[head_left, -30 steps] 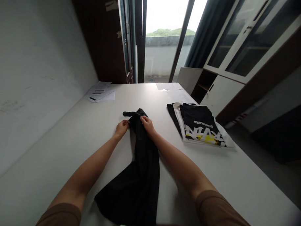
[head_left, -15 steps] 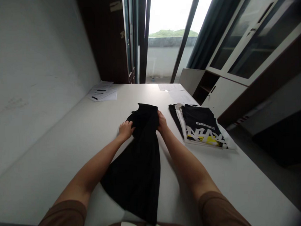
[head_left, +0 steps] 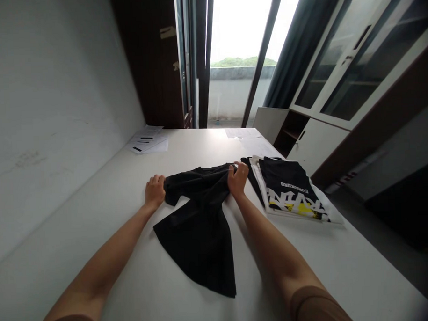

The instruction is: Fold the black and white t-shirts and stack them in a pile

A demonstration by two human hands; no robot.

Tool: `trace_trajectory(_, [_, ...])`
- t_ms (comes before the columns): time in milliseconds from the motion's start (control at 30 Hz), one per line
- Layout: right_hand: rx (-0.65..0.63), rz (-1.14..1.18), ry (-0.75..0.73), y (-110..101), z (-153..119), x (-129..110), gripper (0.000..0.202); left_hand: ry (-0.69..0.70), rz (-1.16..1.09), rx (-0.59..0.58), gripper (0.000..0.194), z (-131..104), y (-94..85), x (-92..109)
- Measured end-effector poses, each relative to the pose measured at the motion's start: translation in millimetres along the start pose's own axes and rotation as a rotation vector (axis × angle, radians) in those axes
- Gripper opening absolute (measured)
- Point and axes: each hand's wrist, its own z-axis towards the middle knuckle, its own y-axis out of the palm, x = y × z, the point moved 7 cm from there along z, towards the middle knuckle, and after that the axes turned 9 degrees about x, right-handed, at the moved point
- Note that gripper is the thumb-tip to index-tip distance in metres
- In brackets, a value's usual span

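A black T-shirt [head_left: 205,226] lies on the white table, its sleeves and collar toward the far side and its hem toward me. The lower part is bunched and fans out to the left. At the end of the left sleeve, my left hand [head_left: 155,190] is closed with its fingers around the fabric edge. My right hand [head_left: 238,178] pinches the cloth at the right shoulder, close beside a stack of folded shirts. Part of the right sleeve is hidden by that hand.
To the right lies a stack of folded shirts [head_left: 292,188], the top one black with white and yellow print. Papers [head_left: 148,140] rest at the far left against the wall, and more sheets [head_left: 244,135] at the far right. A cabinet [head_left: 318,138] stands beyond the table [head_left: 115,262].
My hands have moved apart, left hand to the left and right hand slightly right. The shirt's upper part is now spread sideways, and its hem has shifted away from me.
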Motion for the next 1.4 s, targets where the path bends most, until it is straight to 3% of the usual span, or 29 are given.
trace_trajectory(100, [-0.37, -0.022, -0.268, 18, -22, -57, 0.028, 0.16, -0.108, -0.029, 0.041, -8, 3.1, 36])
trace_trajectory(233, [-0.904, -0.076, -0.462, 41, -78, -89, 0.022, 0.369, -0.25, -0.209, 0.047, -25, 35.6, 81])
trace_trajectory(367, [-1.07, -0.176, -0.595, 37, -112, -95, 0.04, 0.343, -0.27, -0.336, 0.047, -28, 74.6, 85])
trace_trajectory(467, [-1.157, -0.214, -0.639, 23, -119, -97, 0.044, 0.293, -0.249, -0.395, 0.051, -21, 90.6, 73])
trace_trajectory(567, [-1.298, -0.129, -0.7, -2, -121, -103, 0.028, 0.262, -0.221, -0.442, 0.058, -13, 95.4, 58])
trace_trajectory(667, [-1.442, -0.025, -0.624, -34, -116, -103, 0.022, 0.214, -0.17, -0.447, 0.064, -5, 93.3, 32])
trace_trajectory(767, [-1.498, 0.056, -0.551, -67, -111, -99, 0.019, 0.175, -0.116, -0.442, 0.068, 0, 86.3, -3])
trace_trajectory(867, [-1.562, 0.119, -0.612, -94, -117, -93, 0.012, 0.155, -0.061, -0.459, 0.067, 7, 71.3, -45])
trace_trajectory(967, [-1.661, 0.022, -0.654, -109, -123, -75, 0.01, 0.111, 0.02, -0.439, 0.063, 16, 43.9, -85])
trace_trajectory(1067, [-1.8, 0.01, -0.495, -115, -109, -53, 0.014, 0.085, 0.088, -0.366, 0.063, 25, 13.2, -101])
trace_trajectory(1133, [-1.931, 0.078, -0.233, -116, -93, -38, 0.024, 0.132, 0.089, -0.309, 0.066, 22, -1.3, -85])
trace_trajectory(1200, [-1.924, 0.015, -0.002, -106, -76, -21, 0.04, 0.23, 0.052, -0.265, 0.065, 5, -9.4, -47])
trace_trajectory(1233, [-1.822, -0.074, 0.033, -97, -67, -13, 0.045, 0.293, 0.022, -0.255, 0.061, -10, -11.7, -23])
trace_trajectory(1300, [-1.501, -0.213, -0.054, -76, -51, -11, 0.044, 0.423, -0.05, -0.271, 0.046, -53, -14.8, 30])
trace_trajectory(1367, [-1.242, -0.178, -0.214, -57, -56, -30, 0.035, 0.686, -0.182, -0.328, 0.024, -110, -21.3, 88])
trace_trajectory(1400, [-1.172, -0.12, -0.286, -49, -66, -42, 0.034, 0.831, -0.254, -0.351, 0.016, -139, -27.1, 112])
